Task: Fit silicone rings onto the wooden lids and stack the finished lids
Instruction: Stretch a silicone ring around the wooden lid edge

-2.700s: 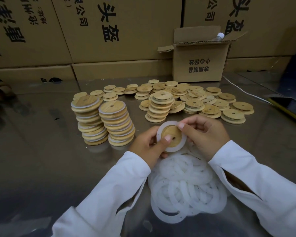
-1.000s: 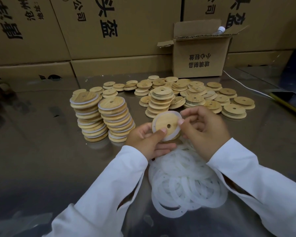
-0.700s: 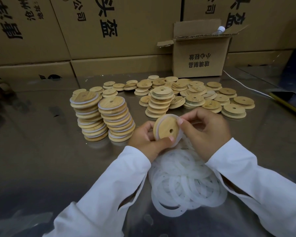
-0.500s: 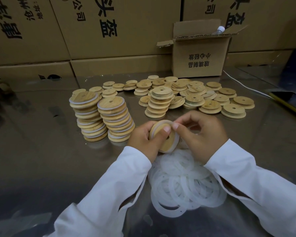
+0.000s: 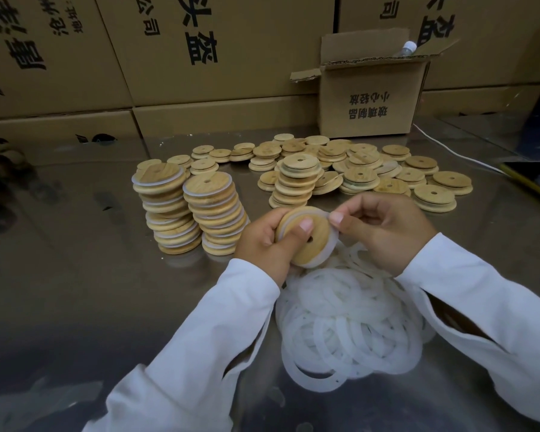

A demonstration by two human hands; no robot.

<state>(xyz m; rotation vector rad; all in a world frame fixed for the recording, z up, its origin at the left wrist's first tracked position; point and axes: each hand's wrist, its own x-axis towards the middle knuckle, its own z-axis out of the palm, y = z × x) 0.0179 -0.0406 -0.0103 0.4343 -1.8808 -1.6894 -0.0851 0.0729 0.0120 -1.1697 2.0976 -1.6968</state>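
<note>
Wooden lid [image 5: 309, 244]: 1, held tilted above the surface [image 5: 75, 275], over the pile of loose silicone rings [image 5: 349, 332]; white ring [image 5: 333, 244] round its rim.
Left hand [image 5: 265, 241]: grips the lid, thumb across its face.
Right hand [image 5: 384, 232]: pinches the ring at the lid's right edge.
Finished lids [image 5: 215, 213]: 2 stacks, left.
Bare lids [image 5: 356, 169]: scattered behind.

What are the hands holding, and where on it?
Left hand grips the wooden lid by its edge, thumb on its face; right hand pinches the silicone ring at the lid's rim.
</note>
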